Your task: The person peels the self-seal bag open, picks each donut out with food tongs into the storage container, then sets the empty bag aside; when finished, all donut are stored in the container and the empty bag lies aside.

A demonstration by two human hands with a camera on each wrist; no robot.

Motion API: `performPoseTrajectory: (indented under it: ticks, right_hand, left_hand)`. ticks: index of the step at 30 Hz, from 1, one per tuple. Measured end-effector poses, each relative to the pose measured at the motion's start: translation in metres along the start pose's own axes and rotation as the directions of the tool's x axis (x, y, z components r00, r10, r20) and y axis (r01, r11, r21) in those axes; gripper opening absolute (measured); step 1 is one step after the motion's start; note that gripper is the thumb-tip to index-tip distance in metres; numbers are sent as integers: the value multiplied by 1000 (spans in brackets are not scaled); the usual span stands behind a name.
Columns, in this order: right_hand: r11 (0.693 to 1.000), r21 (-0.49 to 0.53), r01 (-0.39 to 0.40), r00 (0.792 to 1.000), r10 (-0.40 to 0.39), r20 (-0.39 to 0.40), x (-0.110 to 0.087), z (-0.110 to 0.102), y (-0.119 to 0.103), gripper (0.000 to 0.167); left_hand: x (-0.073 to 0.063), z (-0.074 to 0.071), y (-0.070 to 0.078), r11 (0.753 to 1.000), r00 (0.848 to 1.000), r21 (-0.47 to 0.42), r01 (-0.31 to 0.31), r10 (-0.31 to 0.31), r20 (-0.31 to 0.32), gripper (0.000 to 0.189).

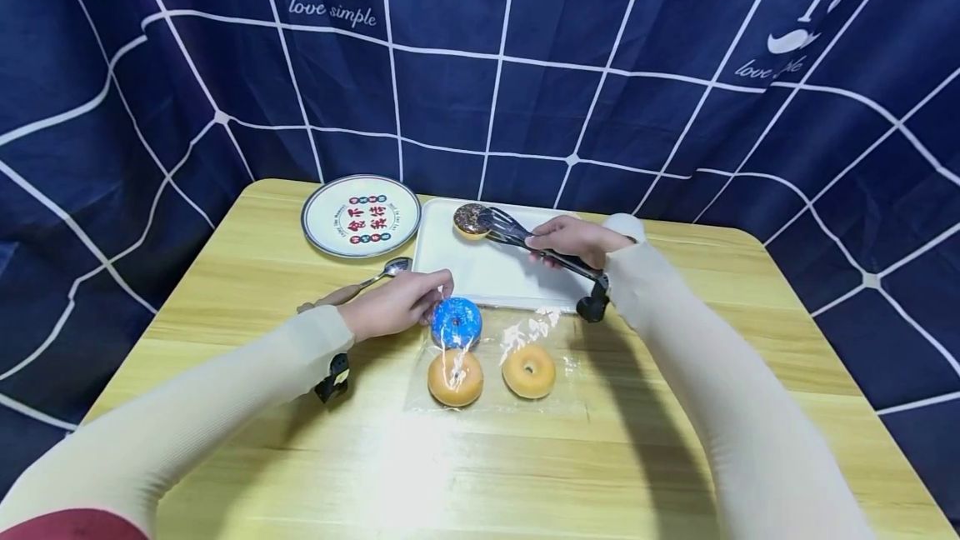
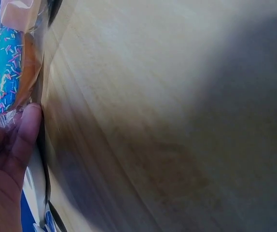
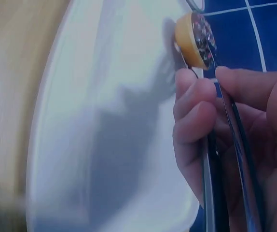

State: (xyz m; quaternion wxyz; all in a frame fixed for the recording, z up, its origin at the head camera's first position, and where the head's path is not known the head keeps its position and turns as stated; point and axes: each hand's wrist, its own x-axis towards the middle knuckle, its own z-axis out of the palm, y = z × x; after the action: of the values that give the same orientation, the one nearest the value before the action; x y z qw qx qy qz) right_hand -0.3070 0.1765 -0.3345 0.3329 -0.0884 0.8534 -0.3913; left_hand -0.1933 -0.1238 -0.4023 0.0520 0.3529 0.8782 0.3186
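Note:
My right hand (image 1: 573,242) grips black tongs (image 1: 510,227). Between their tips is a chocolate-topped doughnut (image 3: 190,41) with sprinkles, held over the white tray (image 1: 480,277); its shadow falls on the tray in the right wrist view. My left hand (image 1: 397,304) pinches the edge of a clear plastic bag (image 1: 491,338) beside a blue doughnut (image 1: 467,328) with sprinkles. Two plain doughnuts, one nearer (image 1: 442,382) and one to the right (image 1: 543,377), lie with it in the bag. In the left wrist view, my fingertips are right below the blue doughnut.
A round white plate (image 1: 330,219) with red and blue lettering stands at the back left. In front of it, a spoon (image 1: 393,267) lies partly behind my left hand. The wooden table (image 1: 300,473) ends at a dark blue curtain (image 1: 540,115) with white lines.

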Motion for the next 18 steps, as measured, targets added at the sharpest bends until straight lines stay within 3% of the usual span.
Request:
performPoseTrajectory:
  ticks: [7, 18]
  right_hand:
    - [999, -11, -37, 999, 37, -23, 10, 14, -13, 36]
    - [995, -58, -85, 996, 82, -42, 11, 16, -23, 35]
  left_hand:
    - [-1, 1, 1, 1000, 1000, 6, 4, -4, -7, 18]
    - [1, 2, -1, 1000, 1000, 5, 20, -20, -11, 19]
